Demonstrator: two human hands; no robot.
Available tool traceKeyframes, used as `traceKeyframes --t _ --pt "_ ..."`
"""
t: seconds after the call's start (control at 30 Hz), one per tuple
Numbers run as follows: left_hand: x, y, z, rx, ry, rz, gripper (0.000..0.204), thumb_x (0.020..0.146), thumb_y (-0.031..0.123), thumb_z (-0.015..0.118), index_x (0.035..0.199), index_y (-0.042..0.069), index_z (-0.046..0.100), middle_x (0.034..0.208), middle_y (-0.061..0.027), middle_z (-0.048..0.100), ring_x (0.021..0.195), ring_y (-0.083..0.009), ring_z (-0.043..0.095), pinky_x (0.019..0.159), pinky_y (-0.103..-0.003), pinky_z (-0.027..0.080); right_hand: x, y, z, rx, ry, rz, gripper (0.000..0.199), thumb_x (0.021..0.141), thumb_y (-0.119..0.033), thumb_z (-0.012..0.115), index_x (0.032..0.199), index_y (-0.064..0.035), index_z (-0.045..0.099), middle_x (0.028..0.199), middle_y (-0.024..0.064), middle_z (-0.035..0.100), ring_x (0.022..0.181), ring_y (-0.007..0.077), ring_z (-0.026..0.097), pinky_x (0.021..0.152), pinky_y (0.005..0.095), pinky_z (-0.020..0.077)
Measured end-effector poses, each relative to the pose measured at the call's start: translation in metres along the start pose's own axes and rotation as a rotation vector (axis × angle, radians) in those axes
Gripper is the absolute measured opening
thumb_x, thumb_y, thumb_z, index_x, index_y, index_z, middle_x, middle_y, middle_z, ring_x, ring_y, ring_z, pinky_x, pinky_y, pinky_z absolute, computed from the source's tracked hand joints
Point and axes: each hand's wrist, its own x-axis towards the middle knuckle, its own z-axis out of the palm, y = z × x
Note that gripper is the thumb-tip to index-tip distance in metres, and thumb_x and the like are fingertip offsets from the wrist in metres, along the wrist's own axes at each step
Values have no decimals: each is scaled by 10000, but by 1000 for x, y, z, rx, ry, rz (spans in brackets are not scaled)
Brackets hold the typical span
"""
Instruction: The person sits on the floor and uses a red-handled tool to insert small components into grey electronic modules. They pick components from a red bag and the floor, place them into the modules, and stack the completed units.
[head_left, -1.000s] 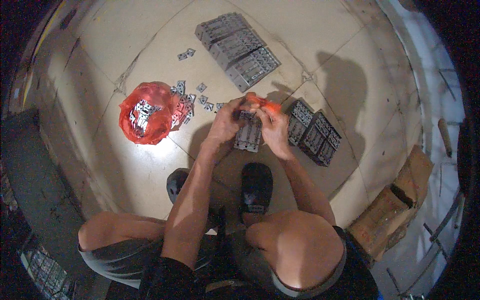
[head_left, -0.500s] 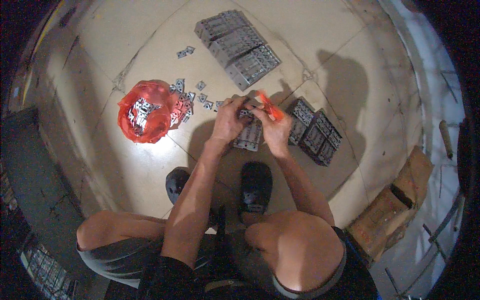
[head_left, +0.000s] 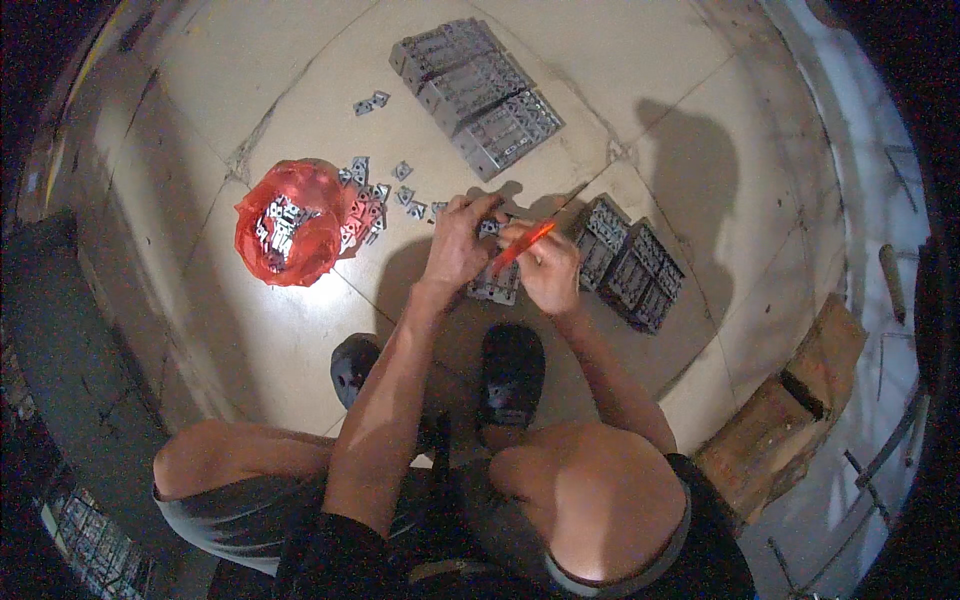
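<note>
Fastening step at a grey metal block on the floor.

Near the black shoes (head_left: 510, 370), left hand (head_left: 455, 245) closes on the metal block (head_left: 492, 285); right hand (head_left: 550, 270) grips a red screwdriver (head_left: 522, 245), apparently driving. Next move likely needs tip alignment. Beyond: loose brackets (head_left: 375, 200), red bag (head_left: 290, 225).

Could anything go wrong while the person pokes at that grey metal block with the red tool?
Maybe. The left hand steadies the grey block right beside the red-handled tool in the right hand, so a slip could jab a finger. Small metal pieces lie loose on the floor by the red bag, close to the dark shoes; one could get stepped on or kicked away.
</note>
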Motion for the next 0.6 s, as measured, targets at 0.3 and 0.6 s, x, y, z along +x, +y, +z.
traceKeyframes --t 0.3,0.6 --pt "-1 -3 3 -21 30 -6 559 654 -6 767 1199 94 695 1059 -59 734 1058 -373 606 955 -466 480 -17 1 9 -104 66 -191 263 812 28 704 1069 -1 751 1071 174 732 991 336 717 875 401 590" --pt "12 4 -1 47 -35 43 520 653 -5 788 1156 63 674 1084 -140 681 1045 -390 620 928 -474 502 37 20 -15 77 -21 468 123 936 -17 706 1032 40 758 916 76 779 847 144 731 785 285 586"
